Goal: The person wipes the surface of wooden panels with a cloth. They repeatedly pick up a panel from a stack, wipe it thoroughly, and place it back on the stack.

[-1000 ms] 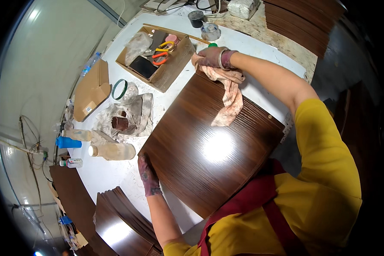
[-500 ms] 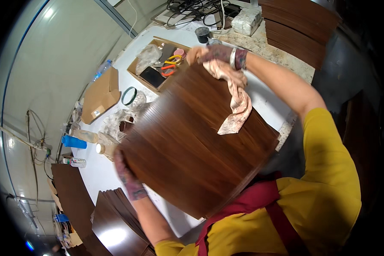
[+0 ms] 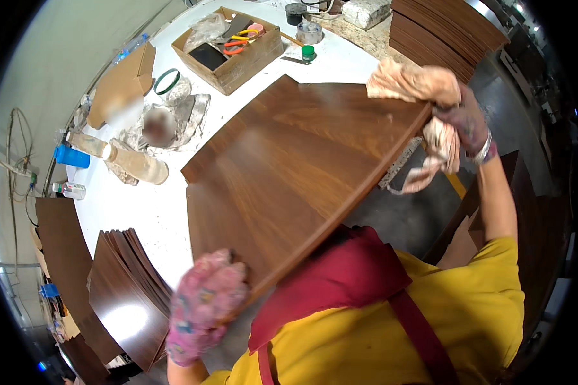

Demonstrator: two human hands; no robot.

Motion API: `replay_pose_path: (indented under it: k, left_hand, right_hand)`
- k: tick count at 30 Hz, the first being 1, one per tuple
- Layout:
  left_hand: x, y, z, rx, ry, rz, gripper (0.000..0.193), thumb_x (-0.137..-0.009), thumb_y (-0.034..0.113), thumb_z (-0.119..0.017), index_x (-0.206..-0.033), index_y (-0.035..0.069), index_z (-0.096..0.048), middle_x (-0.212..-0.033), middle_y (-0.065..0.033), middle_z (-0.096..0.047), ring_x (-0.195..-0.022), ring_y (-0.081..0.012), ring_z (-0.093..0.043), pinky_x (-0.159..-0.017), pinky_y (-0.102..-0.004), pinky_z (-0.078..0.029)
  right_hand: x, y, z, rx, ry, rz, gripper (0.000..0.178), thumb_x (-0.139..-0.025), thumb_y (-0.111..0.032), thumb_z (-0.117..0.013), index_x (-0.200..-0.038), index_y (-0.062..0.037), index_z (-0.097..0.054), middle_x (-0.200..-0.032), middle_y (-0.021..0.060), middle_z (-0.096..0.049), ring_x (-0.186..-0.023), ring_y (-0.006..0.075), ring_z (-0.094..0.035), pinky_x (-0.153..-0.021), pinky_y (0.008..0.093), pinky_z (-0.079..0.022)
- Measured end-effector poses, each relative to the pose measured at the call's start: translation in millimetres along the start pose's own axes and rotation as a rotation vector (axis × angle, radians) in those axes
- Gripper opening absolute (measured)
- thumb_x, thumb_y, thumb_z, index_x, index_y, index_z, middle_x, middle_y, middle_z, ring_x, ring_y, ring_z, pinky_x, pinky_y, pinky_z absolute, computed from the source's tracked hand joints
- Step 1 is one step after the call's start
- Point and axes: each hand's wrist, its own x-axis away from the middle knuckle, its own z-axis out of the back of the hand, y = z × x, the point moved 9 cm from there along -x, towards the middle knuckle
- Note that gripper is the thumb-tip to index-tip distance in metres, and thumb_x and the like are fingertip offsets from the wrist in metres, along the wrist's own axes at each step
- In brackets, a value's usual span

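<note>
You get bright, even overhead light. The white counter (image 3: 128,205) is nearly washed out, and a hot glare patch sits on the stacked dark panels (image 3: 125,321) at lower left. Fisheye bending curves straight edges toward the black rim. Two spots near the cardboard (image 3: 125,80) are blurred.

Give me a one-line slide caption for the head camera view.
Gloved left hand and rag-holding right hand lift a dark wood-veneer panel above a white worktable.

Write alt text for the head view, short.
A person in gloves lifts a dark wood-veneer panel off a white table, left hand gripping its near corner, right hand holding its far edge through a stained rag. A cardboard box of tools sits behind.
</note>
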Motion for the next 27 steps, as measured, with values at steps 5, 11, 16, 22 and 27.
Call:
replay_pose_path:
  k: [5, 11, 16, 22, 27]
  left_hand:
    - [4.6, -4.0, -75.6, -0.096, -0.043, -0.068, 0.034, -0.078, 0.004, -0.063, -0.110, 0.017, -0.061, -0.122, -0.0050, -0.058, -0.124, -0.0316, -0.049, -0.103, -0.0470, -0.040]
    - [27.2, -37.5, -125.0, -0.170, -0.268, 0.074, 0.075, -0.070, 0.012, -0.076, -0.139, 0.015, -0.045, -0.140, -0.0102, -0.047, -0.133, -0.0330, -0.040, -0.115, -0.0430, -0.026]
    - [18.4, -136.2, -86.2, -0.047, 0.214, 0.433, 0.075, -0.085, 0.018, -0.069, -0.147, 0.003, -0.029, -0.150, -0.0178, -0.034, -0.139, -0.0333, -0.031, -0.115, -0.0397, -0.027]
    - [-44.0, -190.4, -113.3, -0.459, 0.354, 0.579, 0.052, -0.095, 0.030, -0.055, -0.141, 0.010, -0.042, -0.146, -0.0174, -0.039, -0.135, -0.0401, -0.033, -0.112, -0.0460, -0.030]
    - [-48.3, -182.3, -111.5, -0.396, 0.434, 0.537, 0.051, -0.092, 0.032, -0.058, -0.137, 0.011, -0.048, -0.144, -0.0153, -0.043, -0.136, -0.0400, -0.032, -0.112, -0.0466, -0.029]
  right_hand:
    - [53.0, 62.7, -19.6, 0.028, -0.041, -0.105, 0.041, -0.073, 0.001, -0.072, -0.112, 0.0001, -0.059, -0.103, 0.0017, -0.062, -0.096, 0.0102, -0.053, -0.088, 0.0258, -0.044]
    - [46.0, 121.2, 10.0, 0.378, 0.020, -0.197, 0.044, -0.082, -0.025, -0.071, -0.116, -0.0004, -0.057, -0.103, 0.0076, -0.062, -0.094, 0.0153, -0.060, -0.084, 0.0280, -0.050]
    - [20.7, 52.7, 5.0, -0.041, 0.182, -0.087, 0.042, -0.094, -0.034, -0.058, -0.120, -0.0020, -0.054, -0.092, 0.0050, -0.062, -0.079, 0.0115, -0.063, -0.063, 0.0254, -0.053]
    - [93.6, 44.4, -219.3, 0.960, -0.425, 0.462, 0.019, -0.083, -0.023, -0.056, -0.098, -0.0141, -0.063, -0.090, 0.0045, -0.067, -0.073, 0.0254, -0.066, -0.075, 0.0379, -0.052]
    - [74.4, 83.5, -153.9, 0.869, -0.276, 0.357, 0.012, -0.078, -0.018, -0.058, -0.087, -0.0151, -0.065, -0.091, 0.0084, -0.067, -0.078, 0.0290, -0.064, -0.070, 0.0436, -0.051]
